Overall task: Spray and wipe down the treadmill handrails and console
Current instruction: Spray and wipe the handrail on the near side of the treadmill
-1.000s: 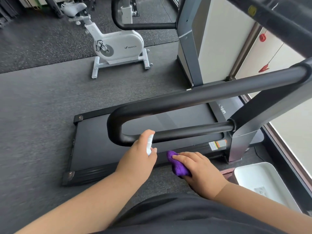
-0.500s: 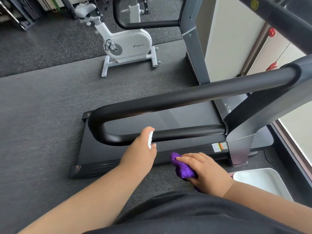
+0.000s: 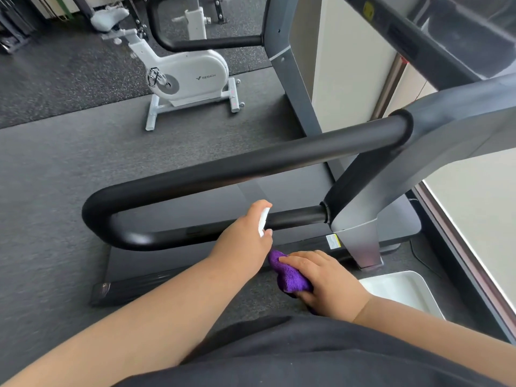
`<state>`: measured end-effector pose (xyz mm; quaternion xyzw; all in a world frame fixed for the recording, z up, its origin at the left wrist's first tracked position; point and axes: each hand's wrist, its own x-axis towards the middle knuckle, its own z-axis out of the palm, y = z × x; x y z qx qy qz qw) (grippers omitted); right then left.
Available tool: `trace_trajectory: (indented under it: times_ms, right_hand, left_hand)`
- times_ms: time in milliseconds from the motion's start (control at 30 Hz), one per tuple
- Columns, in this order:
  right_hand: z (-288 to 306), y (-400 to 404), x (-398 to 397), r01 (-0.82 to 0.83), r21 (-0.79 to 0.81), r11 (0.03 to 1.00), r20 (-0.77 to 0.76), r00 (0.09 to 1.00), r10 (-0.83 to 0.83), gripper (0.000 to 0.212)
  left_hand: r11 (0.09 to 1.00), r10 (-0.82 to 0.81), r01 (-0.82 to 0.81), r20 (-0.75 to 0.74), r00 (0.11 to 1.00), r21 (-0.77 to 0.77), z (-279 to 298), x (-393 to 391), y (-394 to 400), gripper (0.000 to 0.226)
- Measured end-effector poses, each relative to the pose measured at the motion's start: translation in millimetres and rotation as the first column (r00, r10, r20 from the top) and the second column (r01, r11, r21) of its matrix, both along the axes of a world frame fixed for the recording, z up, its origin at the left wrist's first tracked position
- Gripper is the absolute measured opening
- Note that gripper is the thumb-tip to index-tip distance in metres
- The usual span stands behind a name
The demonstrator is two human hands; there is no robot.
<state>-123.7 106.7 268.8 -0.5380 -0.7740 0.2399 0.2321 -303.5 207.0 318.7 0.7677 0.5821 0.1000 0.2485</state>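
We are standing beside the treadmill, looking down at the near handrail (image 3: pixel 237 166), a black padded loop that is running from the grey upright (image 3: pixel 360 219) out to a rounded bend at left and back along a lower bar. Open floor is lying left of the bend and the dark deck (image 3: pixel 156 261) is showing through the loop, so there is room on that side; to the right the upright, a white tray (image 3: pixel 402 289) on the floor and the window frame are closing things in. The far handrail (image 3: pixel 212 43) is sitting well apart across the deck, with a white exercise bike (image 3: pixel 190 76) beyond it. The console (image 3: pixel 446 26) is being cut off at the top right edge, blurred, so we are not reading any detail there. Our left hand (image 3: pixel 245 241) is reaching forward with the arm nearly straight, fingers wrapping a small white spray bottle (image 3: pixel 263 222); most of the bottle is hiding behind the hand, the nozzle cannot be made out, and it is sitting just in front of the lower bar. Our right hand (image 3: pixel 326 277) is hanging lower and closer to the body, fingers curling over a bunched purple cloth (image 3: pixel 287 275); the cloth is staying clear of the rail, near the deck's side edge. A dark shirt is filling the bottom of the view.
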Motion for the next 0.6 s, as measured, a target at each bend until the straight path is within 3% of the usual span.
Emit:
trace_trajectory:
  times_ms: [300,467,600]
  right_hand:
    - [1,0,8,0.037,0.017,0.999,-0.029,0.999,-0.037,0.06]
    - [0,6,13,0.132,0.011,0.991,-0.142,0.981,-0.129,0.056]
    - [9,26,16,0.328,0.047,0.943,-0.313,0.902,-0.298,0.049]
  left_hand:
    - [0.989,-0.133,0.134,-0.034,0.991,0.058,5,36,5,0.039]
    - [0.999,0.015,-0.017,0.081,0.997,0.028,8,15,-3,0.046]
    - [0.993,0.114,-0.116,0.122,0.986,0.016,9,-20,-28,0.048]
